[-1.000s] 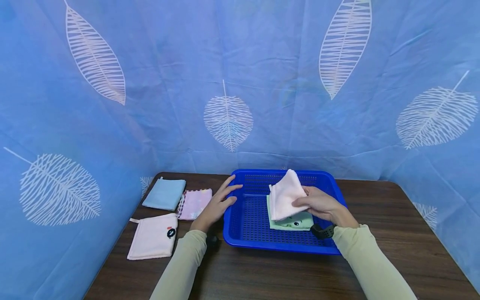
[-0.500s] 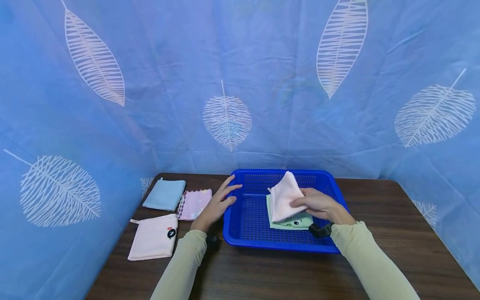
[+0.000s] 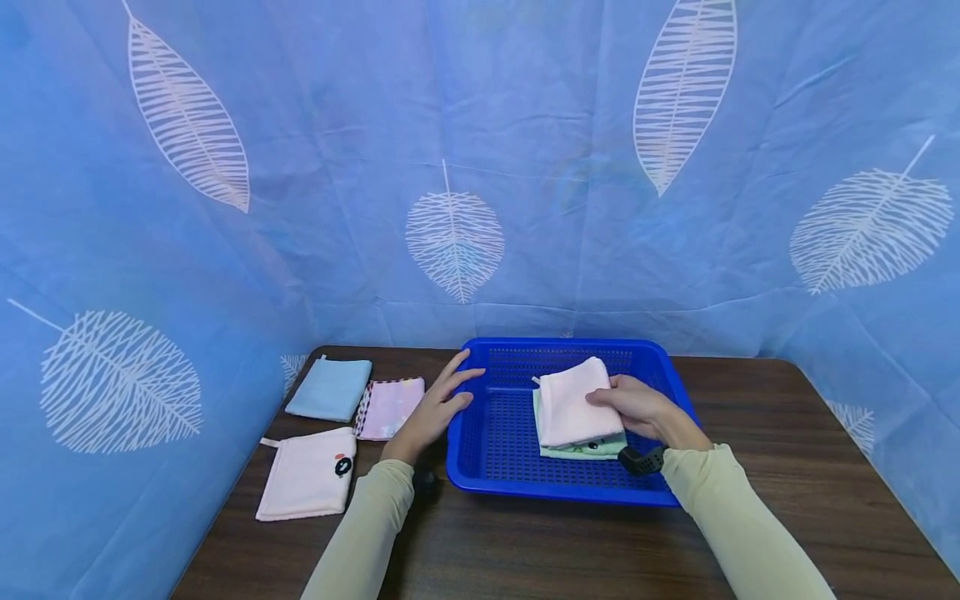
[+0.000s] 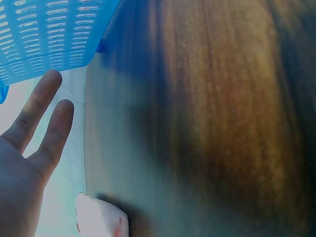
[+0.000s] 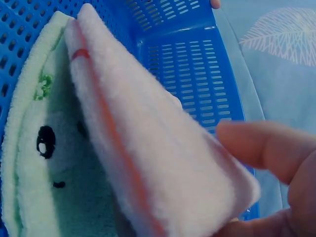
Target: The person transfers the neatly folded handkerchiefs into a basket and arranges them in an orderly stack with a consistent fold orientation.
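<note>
The right hand [image 3: 637, 408] is seen inside the blue basket [image 3: 487, 450], its fingers and thumb closed on the right edge of a folded pink cloth [image 3: 572, 405]. In the right wrist view the pink cloth [image 5: 148, 148] is shown pinched at its folded edge, with that side raised off a green cloth [image 5: 44, 163] that lies under it on the basket floor. A small stitched face is seen on the green cloth [image 3: 592, 447], whose edges show beneath the pink one at the left and near sides. The left hand [image 3: 435, 408] is held flat with straight, spread fingers, and nothing is gripped by it; it is laid at the basket's left rim, though whether the rim is actually touched cannot be told. In the left wrist view the left hand [image 4: 24, 158] is seen extended just below the basket's perforated wall [image 4: 49, 34]. On the dark wooden table [image 3: 750, 500], left of the basket, three more folded cloths are laid: a light blue cloth [image 3: 328, 388] at the far side, a pink patterned cloth [image 3: 390, 407] just beside it, and a pale pink cloth with a small dark motif [image 3: 306, 473] nearer the person.
</note>
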A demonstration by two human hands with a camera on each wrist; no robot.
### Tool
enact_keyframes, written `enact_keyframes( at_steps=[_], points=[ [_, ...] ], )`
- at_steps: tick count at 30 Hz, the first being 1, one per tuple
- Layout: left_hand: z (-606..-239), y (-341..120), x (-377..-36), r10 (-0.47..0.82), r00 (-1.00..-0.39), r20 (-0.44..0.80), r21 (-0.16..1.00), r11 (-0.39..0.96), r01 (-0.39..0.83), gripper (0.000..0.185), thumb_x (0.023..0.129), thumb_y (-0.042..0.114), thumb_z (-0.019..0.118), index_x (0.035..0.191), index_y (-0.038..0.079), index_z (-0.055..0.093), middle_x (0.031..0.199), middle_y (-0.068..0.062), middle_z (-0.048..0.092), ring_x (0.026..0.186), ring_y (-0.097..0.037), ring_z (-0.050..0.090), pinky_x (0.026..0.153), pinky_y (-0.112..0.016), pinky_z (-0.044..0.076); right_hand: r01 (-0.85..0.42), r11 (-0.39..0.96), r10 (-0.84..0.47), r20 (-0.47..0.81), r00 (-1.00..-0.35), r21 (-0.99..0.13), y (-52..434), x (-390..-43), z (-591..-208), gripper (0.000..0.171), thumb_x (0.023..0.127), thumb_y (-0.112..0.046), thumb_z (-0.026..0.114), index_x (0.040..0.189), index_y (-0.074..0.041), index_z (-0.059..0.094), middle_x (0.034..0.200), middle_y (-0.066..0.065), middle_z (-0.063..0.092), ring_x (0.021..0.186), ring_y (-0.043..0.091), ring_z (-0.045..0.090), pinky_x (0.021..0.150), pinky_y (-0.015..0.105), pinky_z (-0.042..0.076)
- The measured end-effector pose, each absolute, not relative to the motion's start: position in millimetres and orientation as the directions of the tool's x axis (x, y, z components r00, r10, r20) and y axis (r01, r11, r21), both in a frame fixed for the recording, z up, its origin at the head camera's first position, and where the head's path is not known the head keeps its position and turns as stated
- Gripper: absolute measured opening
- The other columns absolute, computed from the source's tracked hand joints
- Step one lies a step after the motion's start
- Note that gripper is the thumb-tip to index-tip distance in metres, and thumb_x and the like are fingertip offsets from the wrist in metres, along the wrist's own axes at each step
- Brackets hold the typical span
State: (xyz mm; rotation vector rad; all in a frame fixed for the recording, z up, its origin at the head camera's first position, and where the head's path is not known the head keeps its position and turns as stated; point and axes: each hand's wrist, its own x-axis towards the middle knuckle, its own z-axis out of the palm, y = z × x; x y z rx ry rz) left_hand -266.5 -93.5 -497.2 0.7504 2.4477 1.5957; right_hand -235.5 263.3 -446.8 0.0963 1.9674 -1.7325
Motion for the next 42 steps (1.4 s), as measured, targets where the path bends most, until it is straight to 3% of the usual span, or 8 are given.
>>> enact_keyframes(
  at_steps=[7,12,17,22,24,27,35,42],
  points=[
    [-503,-92,-270,0.461,-0.87,0.174,0.88,0.325,0.347,0.041,0.108,0.021,0.049,0.148,0.027,0.054,0.17,0.02,0.011,0.162,-0.026,0.009,0.12,-0.069,0.025,0.322,0.241,-0.264,-0.382,-0.886,-0.915,267,-233,-449,0.071,0.105,-0.007,0.05,0.155,0.01,0.002,0.143,0.037,0.042,0.099,0.024,0.071,0.089,0.045,0.062],
    [-503,-93,-270,0.446,-0.88,0.162,0.881,0.337,0.333,0.041,0.107,0.02,0.05,0.148,0.025,0.054,0.17,0.022,0.012,0.161,-0.026,0.011,0.12,-0.069,0.027,0.289,0.297,-0.242,-0.364,-0.899,-0.91,267,-234,-447,0.077,0.104,-0.007,0.049,0.157,0.011,-0.004,0.147,0.04,0.037,0.101,0.026,0.071,0.089,0.047,0.061],
    [-501,-93,-269,0.45,-0.878,0.16,0.883,0.333,0.332,0.042,0.108,0.022,0.049,0.149,0.024,0.053,0.17,0.022,0.012,0.162,-0.027,0.01,0.12,-0.069,0.027,0.271,0.357,-0.184,-0.352,-0.918,-0.894,267,-236,-444,0.081,0.103,-0.01,0.051,0.159,0.009,-0.004,0.153,0.04,0.033,0.118,0.038,0.065,0.096,0.049,0.058],
    [-501,-93,-269,0.451,-0.878,0.16,0.881,0.337,0.333,0.041,0.108,0.023,0.048,0.149,0.024,0.053,0.17,0.021,0.012,0.162,-0.027,0.01,0.12,-0.069,0.025,0.276,0.395,-0.133,-0.352,-0.926,-0.876,268,-238,-443,0.083,0.103,-0.013,0.056,0.161,0.005,0.0,0.164,0.035,0.015,0.15,0.049,0.03,0.117,0.059,0.039],
    [-501,-93,-268,0.451,-0.878,0.159,0.881,0.337,0.332,0.041,0.108,0.024,0.048,0.149,0.024,0.053,0.17,0.021,0.012,0.162,-0.027,0.01,0.12,-0.07,0.025,0.268,0.404,-0.136,-0.347,-0.928,-0.875,269,-239,-443,0.084,0.102,-0.014,0.057,0.161,0.005,0.0,0.167,0.034,0.007,0.155,0.05,0.015,0.122,0.061,0.028],
    [-501,-93,-268,0.451,-0.878,0.16,0.879,0.34,0.335,0.042,0.108,0.026,0.049,0.149,0.023,0.052,0.17,0.021,0.012,0.162,-0.027,0.01,0.12,-0.07,0.025,0.249,0.413,-0.147,-0.334,-0.931,-0.876,270,-239,-442,0.086,0.101,-0.016,0.058,0.161,0.005,-0.001,0.168,0.031,0.0,0.156,0.051,0.003,0.124,0.062,0.019],
    [-499,-94,-268,0.452,-0.88,0.149,0.867,0.368,0.336,0.042,0.108,0.028,0.049,0.149,0.024,0.053,0.17,0.022,0.012,0.162,-0.028,0.011,0.119,-0.07,0.027,0.234,0.386,-0.153,-0.312,-0.938,-0.892,267,-236,-436,0.086,0.102,-0.019,0.058,0.161,0.004,0.001,0.17,0.026,0.0,0.158,0.047,0.0,0.126,0.062,0.012],
    [-496,-95,-269,0.447,-0.885,0.132,0.863,0.388,0.325,0.041,0.107,0.026,0.051,0.148,0.026,0.054,0.169,0.024,0.015,0.161,-0.03,0.015,0.115,-0.07,0.033,0.243,0.356,-0.079,-0.288,-0.954,-0.902,268,-239,-437,0.077,0.102,-0.02,0.057,0.161,0.003,0.014,0.169,0.027,0.013,0.157,0.045,0.012,0.126,0.061,0.017]
  ],
)
